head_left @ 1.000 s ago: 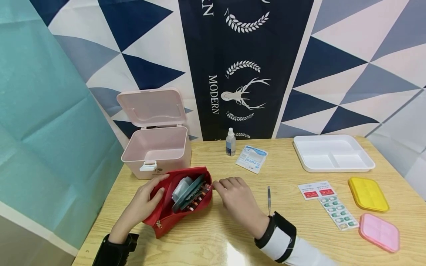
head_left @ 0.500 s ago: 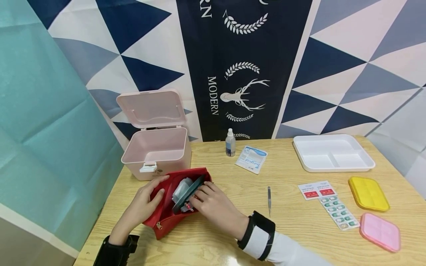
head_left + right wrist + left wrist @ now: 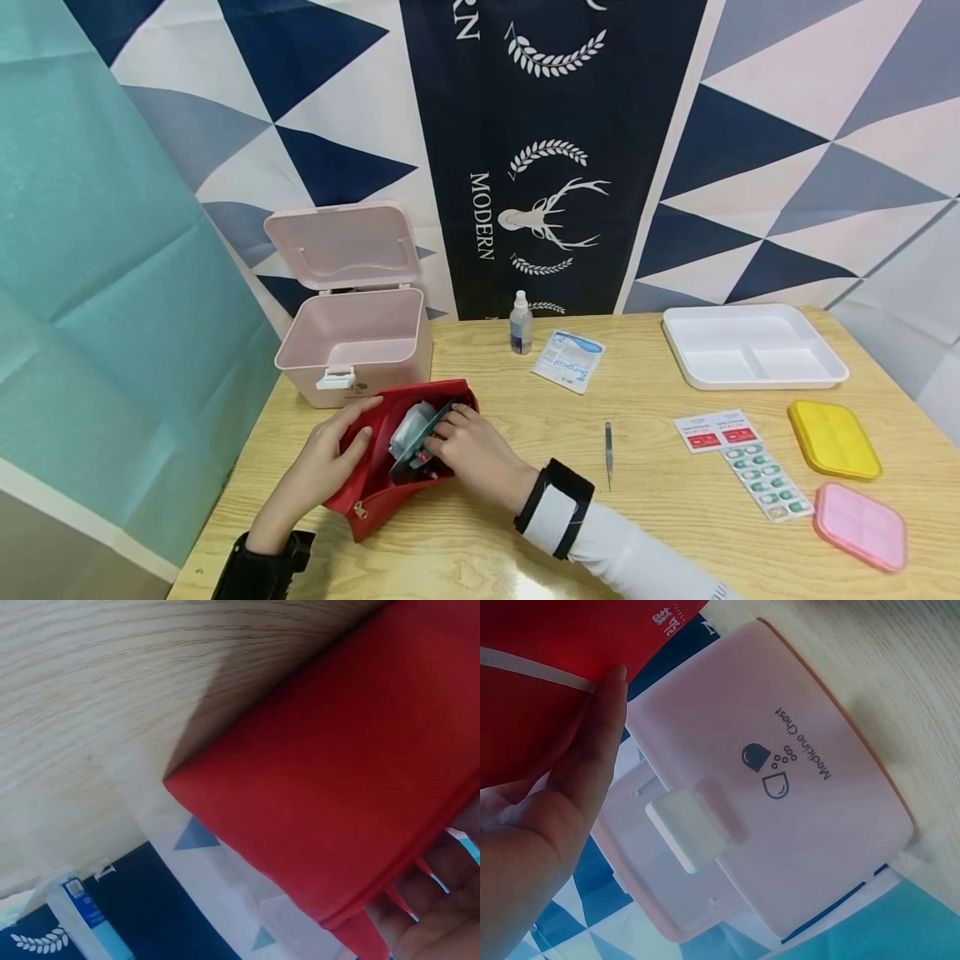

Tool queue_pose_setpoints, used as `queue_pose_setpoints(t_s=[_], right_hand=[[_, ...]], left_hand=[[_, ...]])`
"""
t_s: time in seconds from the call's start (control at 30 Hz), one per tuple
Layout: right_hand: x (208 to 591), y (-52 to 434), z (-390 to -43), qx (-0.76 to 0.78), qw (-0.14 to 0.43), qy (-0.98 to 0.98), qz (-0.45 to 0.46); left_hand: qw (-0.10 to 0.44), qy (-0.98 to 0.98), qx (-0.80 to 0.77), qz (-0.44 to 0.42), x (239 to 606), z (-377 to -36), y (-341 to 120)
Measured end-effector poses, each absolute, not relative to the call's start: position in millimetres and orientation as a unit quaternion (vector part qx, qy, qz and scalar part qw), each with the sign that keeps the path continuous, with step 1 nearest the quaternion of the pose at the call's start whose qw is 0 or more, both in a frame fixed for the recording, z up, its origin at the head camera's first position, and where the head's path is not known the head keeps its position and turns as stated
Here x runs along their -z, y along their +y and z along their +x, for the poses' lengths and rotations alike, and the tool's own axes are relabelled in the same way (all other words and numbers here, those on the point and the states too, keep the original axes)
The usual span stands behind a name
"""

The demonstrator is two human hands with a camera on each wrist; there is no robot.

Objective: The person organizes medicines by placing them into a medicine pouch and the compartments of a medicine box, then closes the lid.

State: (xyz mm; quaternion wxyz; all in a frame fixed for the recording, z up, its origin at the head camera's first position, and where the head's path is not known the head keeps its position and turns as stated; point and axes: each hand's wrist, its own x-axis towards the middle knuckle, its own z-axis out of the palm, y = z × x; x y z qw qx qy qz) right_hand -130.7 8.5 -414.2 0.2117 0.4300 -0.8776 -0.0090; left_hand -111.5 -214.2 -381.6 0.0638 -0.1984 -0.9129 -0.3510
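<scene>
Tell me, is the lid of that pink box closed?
No. In the head view the lid of the pink box stands tipped back against the wall, and the box's bare inside shows.

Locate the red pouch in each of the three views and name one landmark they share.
Head: red pouch lies lower left of centre, in front of the pink box.
Left wrist: upper left corner.
Right wrist: fills the right side.
Shared landmark: the wooden table.
</scene>
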Motion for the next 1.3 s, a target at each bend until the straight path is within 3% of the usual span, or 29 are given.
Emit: queue_pose_setpoints(t_s=[0.2, 0.47, 0.67, 1.3], right_hand=[[415.1, 4.2, -140.0, 0.02, 0.193, -0.882, 0.429], [412.4, -2.9, -146.3, 0.051, 0.11, -0.898, 0.424], [409.4, -9.5, -151.8, 0.053, 0.082, -0.907, 0.41], [410.9, -5.7, -152.0, 0.032, 0.118, -0.897, 0.425]], left_hand=[[0.061, -0.912, 0.354, -0.199, 381.8, -112.1, -214.8], [0.055, -0.91, 0.36, -0.2, 382.8, -112.6, -215.2], [0.056, -0.911, 0.359, -0.197, 382.2, -112.8, -215.0], [0.047, -0.909, 0.368, -0.189, 382.7, -112.9, -216.0]])
